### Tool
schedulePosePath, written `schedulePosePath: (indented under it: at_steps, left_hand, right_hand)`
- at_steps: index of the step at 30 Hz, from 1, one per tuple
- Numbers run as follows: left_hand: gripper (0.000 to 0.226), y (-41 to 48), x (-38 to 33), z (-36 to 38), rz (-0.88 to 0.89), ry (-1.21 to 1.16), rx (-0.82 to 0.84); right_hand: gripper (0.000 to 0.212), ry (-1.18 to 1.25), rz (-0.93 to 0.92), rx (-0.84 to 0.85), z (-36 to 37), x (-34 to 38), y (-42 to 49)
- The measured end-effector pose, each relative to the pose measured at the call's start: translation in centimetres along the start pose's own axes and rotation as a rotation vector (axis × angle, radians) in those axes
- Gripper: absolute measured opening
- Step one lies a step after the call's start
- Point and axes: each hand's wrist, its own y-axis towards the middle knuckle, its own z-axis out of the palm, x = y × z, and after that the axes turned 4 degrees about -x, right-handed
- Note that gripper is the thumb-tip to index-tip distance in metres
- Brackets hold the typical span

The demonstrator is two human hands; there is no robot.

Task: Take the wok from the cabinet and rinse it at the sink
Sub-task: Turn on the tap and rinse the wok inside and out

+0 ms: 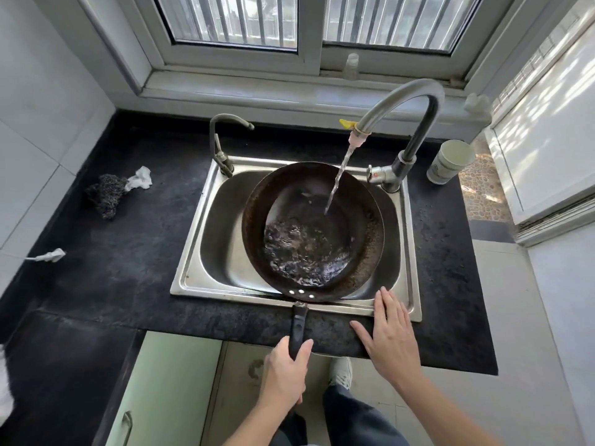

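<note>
Now the wok (314, 231) sits tilted in the sink (193, 278) under running water; left hand (285, 378) grips its handle, right hand (391, 336) lies spread on the bench (128, 252). Best swirl gently, keeping water inside.

Dark wok (312, 231) tilted in steel sink (206, 226), water pooling inside, handle toward the front.
</note>
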Motion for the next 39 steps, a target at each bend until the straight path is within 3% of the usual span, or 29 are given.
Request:
schedulePosePath:
  at_steps: [7, 12, 22, 39]
  left_hand:
    - [0.038, -0.3, -2.7, 1.3, -0.082, -0.068, -0.025]
    - [0.030, 0.0, -3.6, 1.0, -0.231, -0.264, 0.074]
    - [0.032, -0.6, -2.1, -0.2, -0.196, -0.370, 0.164]
    - [0.041, -1.1, -2.2, 2.0, -0.009, 0.078, -0.105]
  right_hand:
    - [0.090, 0.016, 0.005, 0.005, 0.2, -0.2, 0.0]
    - [0.084, 0.023, 0.001, -0.001, 0.4, -0.4, 0.0]
    - [0.084, 0.018, 0.012, -0.001, 0.3, -0.3, -0.1]
    - [0.090, 0.030, 0.003, 0.011, 0.4, -0.5, 0.0]
